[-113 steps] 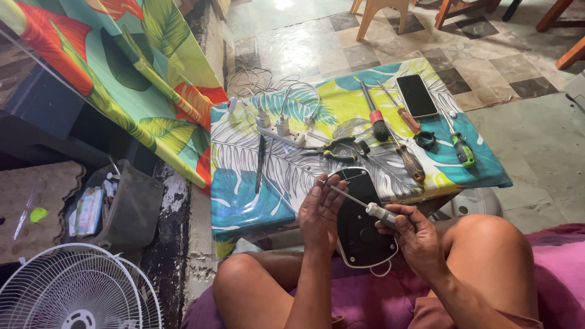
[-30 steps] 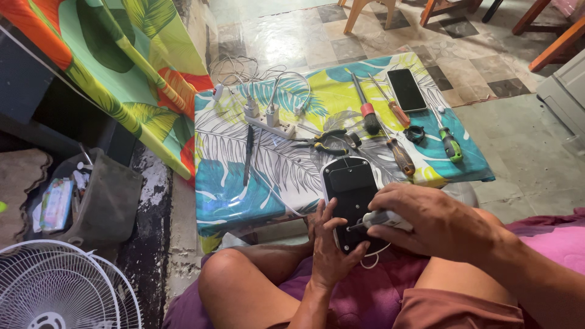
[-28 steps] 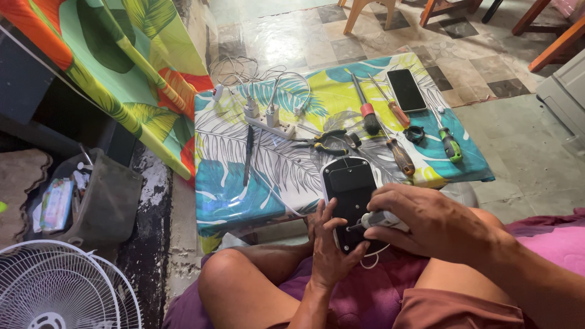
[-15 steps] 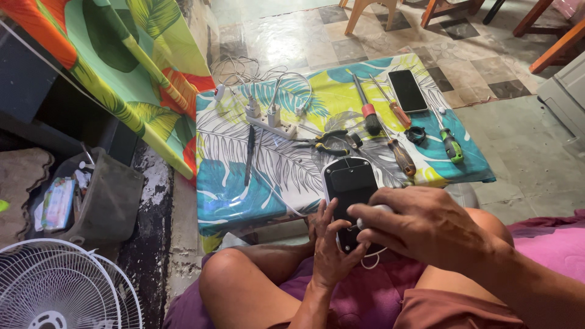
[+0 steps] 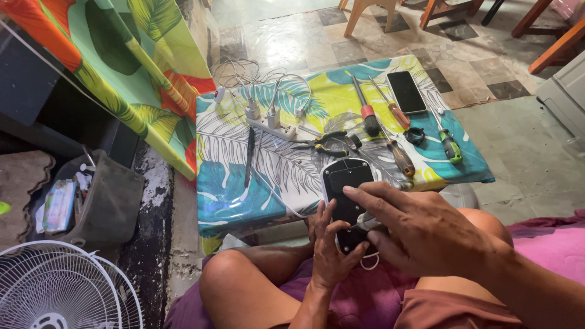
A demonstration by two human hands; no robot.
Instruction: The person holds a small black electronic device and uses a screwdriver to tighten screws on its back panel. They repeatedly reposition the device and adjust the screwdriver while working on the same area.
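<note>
My left hand (image 5: 332, 253) holds a flat black device (image 5: 347, 192) with a white rim upright over my lap, its top resting against the table edge. My right hand (image 5: 420, 228) grips a small screwdriver with a white handle (image 5: 367, 222), its tip pressed against the black back of the device. A thin white cord (image 5: 368, 263) loops below the device. Both hands are close together in front of my bare knees.
A low table with a leaf-print cloth (image 5: 231, 189) carries a white power strip (image 5: 268, 125), pliers (image 5: 332, 143), several screwdrivers (image 5: 365, 109), a black phone (image 5: 407, 91) and a green-handled screwdriver (image 5: 450, 145). A white fan guard (image 5: 55, 292) and a grey bag (image 5: 100, 201) stand left.
Earlier the device lay lower in my lap with the screwdriver held off to its side. It now stands higher against the table edge, and my right hand covers its lower half with the tool.
</note>
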